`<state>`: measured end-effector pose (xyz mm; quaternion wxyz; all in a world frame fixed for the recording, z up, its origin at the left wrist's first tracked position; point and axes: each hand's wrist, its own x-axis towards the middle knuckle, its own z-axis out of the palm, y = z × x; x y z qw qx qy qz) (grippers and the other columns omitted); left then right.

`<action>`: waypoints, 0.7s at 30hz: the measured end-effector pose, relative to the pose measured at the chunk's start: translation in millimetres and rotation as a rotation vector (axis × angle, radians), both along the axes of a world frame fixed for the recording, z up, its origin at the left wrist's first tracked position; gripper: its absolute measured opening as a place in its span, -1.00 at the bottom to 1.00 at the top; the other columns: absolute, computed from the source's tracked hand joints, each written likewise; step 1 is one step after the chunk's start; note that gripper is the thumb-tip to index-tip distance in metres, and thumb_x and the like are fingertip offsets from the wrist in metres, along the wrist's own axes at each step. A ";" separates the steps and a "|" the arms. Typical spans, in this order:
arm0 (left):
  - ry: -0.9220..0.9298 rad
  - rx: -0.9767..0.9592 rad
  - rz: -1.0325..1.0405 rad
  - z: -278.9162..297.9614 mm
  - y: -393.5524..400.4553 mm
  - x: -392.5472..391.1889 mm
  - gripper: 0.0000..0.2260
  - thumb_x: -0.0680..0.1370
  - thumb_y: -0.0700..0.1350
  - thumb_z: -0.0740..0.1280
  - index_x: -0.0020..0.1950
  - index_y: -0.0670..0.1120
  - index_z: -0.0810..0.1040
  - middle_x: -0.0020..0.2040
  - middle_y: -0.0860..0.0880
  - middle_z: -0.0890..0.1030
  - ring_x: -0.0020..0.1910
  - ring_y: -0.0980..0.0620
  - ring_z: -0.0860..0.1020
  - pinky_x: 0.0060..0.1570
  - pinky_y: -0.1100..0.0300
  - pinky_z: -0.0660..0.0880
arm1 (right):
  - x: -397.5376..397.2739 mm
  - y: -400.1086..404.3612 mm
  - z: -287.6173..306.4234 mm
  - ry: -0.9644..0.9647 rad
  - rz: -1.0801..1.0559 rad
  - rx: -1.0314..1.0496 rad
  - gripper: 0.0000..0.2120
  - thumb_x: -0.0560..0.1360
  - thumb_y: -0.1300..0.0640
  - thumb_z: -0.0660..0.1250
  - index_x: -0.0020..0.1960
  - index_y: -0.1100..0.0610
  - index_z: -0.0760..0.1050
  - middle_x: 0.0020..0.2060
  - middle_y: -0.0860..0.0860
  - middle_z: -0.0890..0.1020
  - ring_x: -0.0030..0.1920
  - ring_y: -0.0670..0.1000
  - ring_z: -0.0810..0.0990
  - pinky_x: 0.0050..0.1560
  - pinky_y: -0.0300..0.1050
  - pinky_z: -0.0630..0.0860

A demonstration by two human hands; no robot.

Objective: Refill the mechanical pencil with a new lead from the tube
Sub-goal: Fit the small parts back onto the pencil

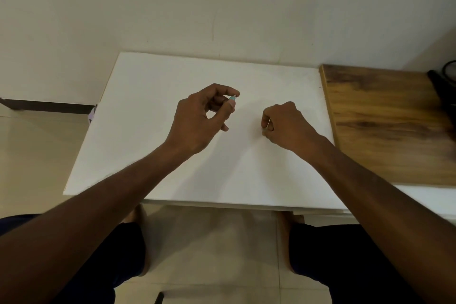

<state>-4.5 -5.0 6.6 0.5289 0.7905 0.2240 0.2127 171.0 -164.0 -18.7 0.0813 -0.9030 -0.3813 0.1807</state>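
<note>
White tabletop (pixel 153 155) under my hands. Left hand (pixel 197 118) pinches small teal piece (pixel 232 98) at fingertips, likely pencil cap or tube. Right hand (pixel 283 126) curled around thin pale sliver (pixel 268 123), can't tell what. Lead brittle; hold lightly, near end.

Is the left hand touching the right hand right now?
Apart. The head view shows bare white tabletop between the left hand, pinching a small teal piece, and the right hand.

Surfaces: mostly matt, one wood grain.
Flat white matt board (pixel 153 131), smooth; brown wood-grain side top (pixel 385 131), faint sheen; small teal plastic-looking piece (pixel 232 98); pale glossy floor tiles (pixel 209 254).
</note>
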 end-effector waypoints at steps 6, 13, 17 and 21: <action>-0.016 -0.002 -0.005 3.2 -0.7 2.7 -0.82 0.67 -0.08 0.44 0.25 0.04 0.74 -0.07 0.05 0.76 -0.14 0.15 0.72 -0.16 0.24 0.70 | -0.8 6.2 9.4 0.093 -0.045 0.146 -0.84 0.52 0.22 0.45 0.07 0.11 0.73 -0.21 0.00 0.69 -0.23 0.01 0.67 -0.20 -0.30 0.58; 0.034 -0.007 0.080 -0.5 6.5 3.5 -0.85 0.59 0.01 0.55 0.14 0.04 0.78 -0.07 0.14 0.78 -0.09 0.20 0.73 -0.05 0.12 0.73 | -11.3 16.9 42.1 0.725 -0.187 0.923 -0.86 0.57 0.22 0.54 0.11 0.19 0.74 -0.03 0.24 0.79 -0.05 0.14 0.79 0.12 0.01 0.73; 0.052 -0.031 0.107 -2.8 6.8 4.5 -0.85 0.56 0.02 0.58 0.09 0.04 0.78 -0.11 0.15 0.78 -0.11 0.21 0.73 0.03 0.13 0.72 | -12.7 17.4 42.0 0.698 -0.175 0.945 -0.84 0.64 0.25 0.46 0.19 0.22 0.73 -0.03 0.12 0.80 -0.04 0.07 0.77 0.14 0.00 0.71; 0.054 -0.033 0.099 -2.6 7.4 4.7 -0.86 0.57 0.03 0.57 0.09 0.04 0.78 -0.08 0.13 0.79 -0.09 0.17 0.74 -0.01 0.15 0.71 | -13.5 18.2 39.6 0.663 -0.177 0.933 -0.86 0.61 0.24 0.49 0.15 0.17 0.76 -0.08 0.04 0.81 -0.08 0.04 0.75 0.13 -0.02 0.72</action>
